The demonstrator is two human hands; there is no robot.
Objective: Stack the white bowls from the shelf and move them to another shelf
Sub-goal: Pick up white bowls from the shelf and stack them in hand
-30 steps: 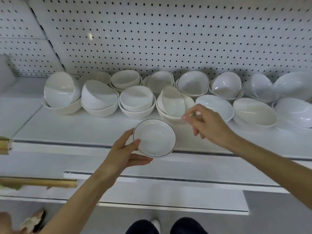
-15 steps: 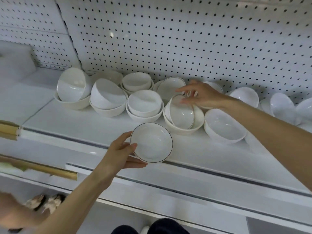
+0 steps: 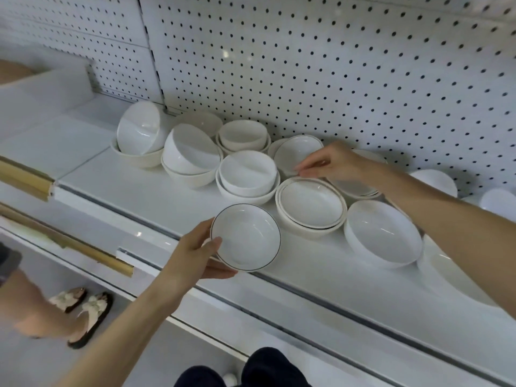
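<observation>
My left hand (image 3: 195,255) grips a small white bowl with a thin dark rim (image 3: 247,237) at the front edge of the white shelf (image 3: 145,191), thumb on its near rim and fingers underneath. My right hand (image 3: 332,163) reaches to the back of the shelf, and its fingertips pinch the rim of a tilted dark-rimmed bowl (image 3: 293,153) leaning near the pegboard. Just in front of that hand a dark-rimmed bowl (image 3: 311,203) lies nested in a cream bowl. Several more white bowls (image 3: 247,173) stand in pairs along the shelf.
A large white bowl (image 3: 384,237) sits at the right, with more bowls beyond my right forearm. A white pegboard wall (image 3: 335,65) backs the shelf. Lower shelf edges with wooden strips (image 3: 25,177) run at the left. A person's feet in sandals (image 3: 83,308) stand on the floor.
My right hand left the tilted bowl in the cream bowl, which now lies flat, and moved back to the bowl by the pegboard. The camera shifted closer and left.
</observation>
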